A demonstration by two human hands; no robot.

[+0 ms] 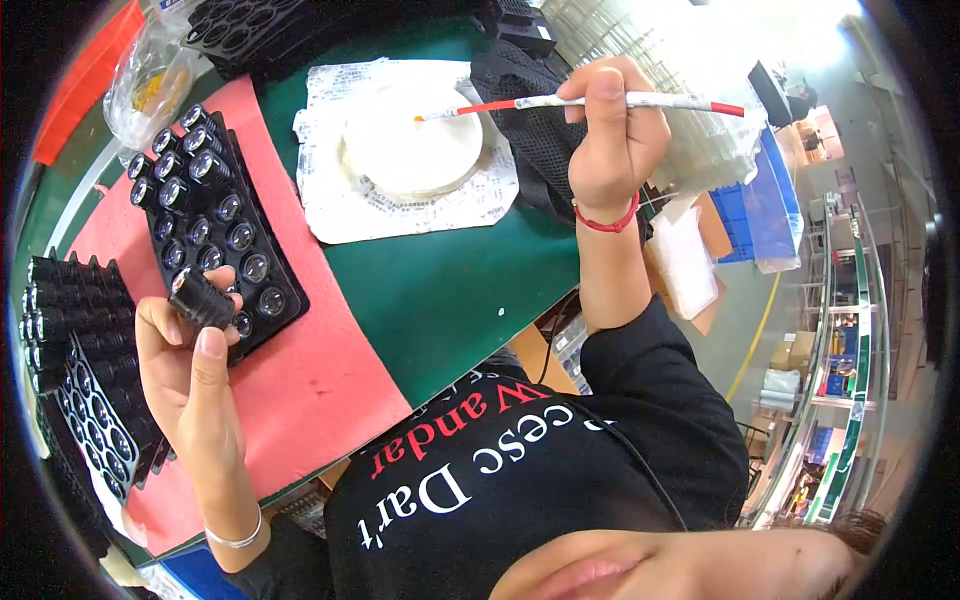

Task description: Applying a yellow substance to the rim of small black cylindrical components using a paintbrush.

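Left hand (190, 375) pinching black lens barrel (203, 297) beside tray (275, 310), right hand (612, 140) gripping brush (560, 101) over white dish (415, 140)

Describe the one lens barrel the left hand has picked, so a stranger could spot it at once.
Start at the pink mat on the green table, then the black tray of lens barrels. Just at its near edge, the left hand pinches one black lens barrel, the only one lifted out of a slot.
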